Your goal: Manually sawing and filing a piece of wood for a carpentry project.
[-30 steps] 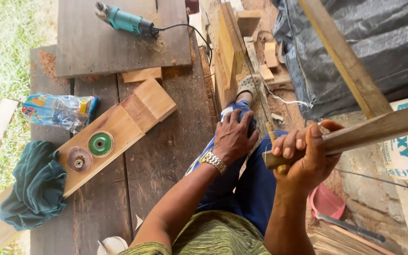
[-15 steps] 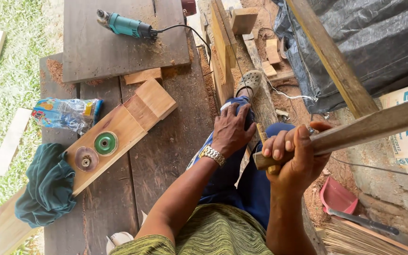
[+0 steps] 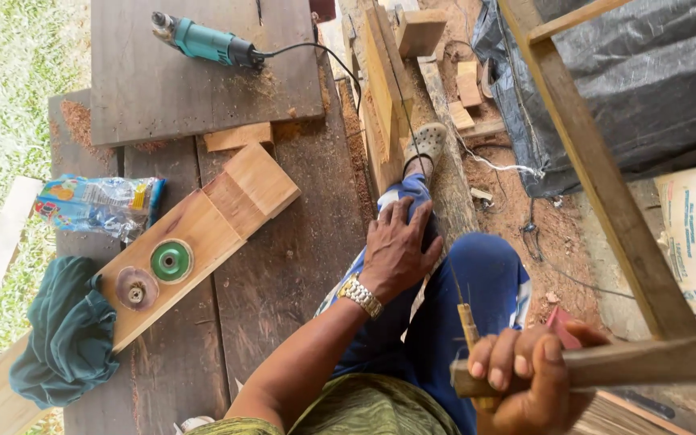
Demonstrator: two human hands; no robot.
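Observation:
My left hand [image 3: 399, 248] rests flat on my knee in blue trousers, fingers spread, a metal watch [image 3: 362, 296] on the wrist. At the lower right my right hand [image 3: 529, 377] is closed around a long wooden slat [image 3: 654, 361] that runs off to the right, and a thin pencil-like stick [image 3: 469, 324] is clamped in the same grip. My foot in a pale perforated shoe [image 3: 428, 142] sits on a beam ahead of me.
A teal power drill [image 3: 205, 42] lies on a dark board at the top. A light wooden plank [image 3: 217, 227] carries a green disc [image 3: 171, 261] and a brown disc [image 3: 135, 287]. Beside them lie a plastic bag [image 3: 97, 206] and a green cloth [image 3: 68, 339]. Black tarp [image 3: 646, 72] hangs right.
The view has shifted, so my right hand with the slat now sits lower in the frame. My left hand stays on the knee.

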